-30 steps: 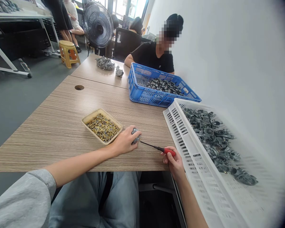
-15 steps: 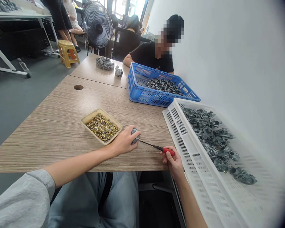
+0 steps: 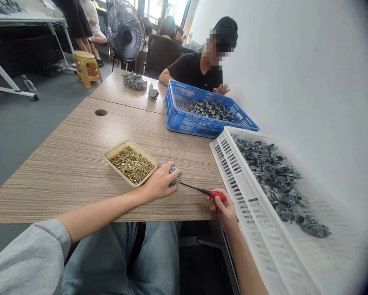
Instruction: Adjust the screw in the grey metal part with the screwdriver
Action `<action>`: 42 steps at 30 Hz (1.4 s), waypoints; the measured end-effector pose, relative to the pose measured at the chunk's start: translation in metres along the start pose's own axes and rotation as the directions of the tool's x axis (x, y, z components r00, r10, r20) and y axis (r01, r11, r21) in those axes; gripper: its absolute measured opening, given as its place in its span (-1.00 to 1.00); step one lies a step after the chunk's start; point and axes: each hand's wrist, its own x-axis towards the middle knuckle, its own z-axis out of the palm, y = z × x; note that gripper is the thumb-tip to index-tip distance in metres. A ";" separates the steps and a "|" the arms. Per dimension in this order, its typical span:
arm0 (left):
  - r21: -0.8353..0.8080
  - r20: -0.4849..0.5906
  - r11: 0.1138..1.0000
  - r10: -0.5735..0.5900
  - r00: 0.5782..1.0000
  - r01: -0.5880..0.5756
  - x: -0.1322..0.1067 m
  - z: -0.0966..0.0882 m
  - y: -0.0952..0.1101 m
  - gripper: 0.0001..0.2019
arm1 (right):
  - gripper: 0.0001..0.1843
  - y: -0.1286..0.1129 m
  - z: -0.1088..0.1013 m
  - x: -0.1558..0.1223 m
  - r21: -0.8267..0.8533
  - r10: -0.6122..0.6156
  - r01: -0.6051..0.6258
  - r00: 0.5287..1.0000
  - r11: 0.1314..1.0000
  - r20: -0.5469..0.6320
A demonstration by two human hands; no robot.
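My left hand [image 3: 159, 182] rests on the wooden table [image 3: 79, 164] and grips a small grey metal part [image 3: 173, 170]. My right hand [image 3: 224, 209] holds a red-handled screwdriver [image 3: 213, 194] at the table's near edge. The screwdriver's thin dark shaft points left, with its tip at the metal part. Just left of my left hand sits a shallow beige tray [image 3: 110, 153] filled with several brass screws [image 3: 131, 164].
A white slatted crate [image 3: 233, 172] of grey metal parts stands at my right. Beyond it is a blue crate [image 3: 177, 119] with more parts, where a person in a black shirt [image 3: 196, 71] sits. A parts pile [image 3: 135, 81], a fan [image 3: 125, 29] and a yellow stool [image 3: 86, 67] are farther back.
My hands, the part and the screwdriver stay as they were. The person at the blue crate has raised a hand over its far rim.
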 end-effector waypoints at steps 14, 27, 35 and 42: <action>0.001 -0.001 1.000 0.002 1.000 -0.002 -0.001 0.002 -0.001 -0.57 | -0.67 0.000 0.002 0.001 0.019 -0.007 0.007 1.000 1.000 -0.007; 0.004 0.002 1.000 0.009 1.000 -0.009 -0.001 0.002 -0.002 -0.56 | -0.68 0.002 0.001 0.002 0.000 -0.010 0.010 1.000 1.000 -0.014; 0.007 -0.002 1.000 0.005 1.000 -0.005 -0.001 0.002 -0.001 -0.56 | -0.71 0.004 -0.001 0.001 0.045 -0.007 0.007 1.000 0.999 0.010; 0.018 0.001 1.000 0.013 1.000 -0.013 -0.001 0.003 -0.002 -0.57 | -0.70 0.002 0.001 0.001 0.021 0.001 -0.001 1.000 1.000 -0.010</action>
